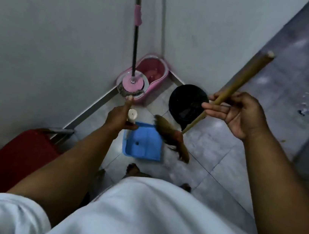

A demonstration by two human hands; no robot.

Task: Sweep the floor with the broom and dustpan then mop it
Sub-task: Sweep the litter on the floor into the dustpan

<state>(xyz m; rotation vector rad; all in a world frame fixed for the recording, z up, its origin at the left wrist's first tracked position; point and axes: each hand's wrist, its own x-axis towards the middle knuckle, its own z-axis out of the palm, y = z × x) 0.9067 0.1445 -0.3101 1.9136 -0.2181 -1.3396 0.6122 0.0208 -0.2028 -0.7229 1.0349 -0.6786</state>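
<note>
Dustpan [143,145], blue, holds one dark speck; left hand [118,118] grips its white handle, right hand [237,113] pinches the broom [231,90]. Mop [131,83] sits in the pink bucket [145,76].

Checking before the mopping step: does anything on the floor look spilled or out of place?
Yes. White and dark flecks lie scattered on the grey floor at the far right, away from the blue dustpan, so that patch looks unswept.
</note>
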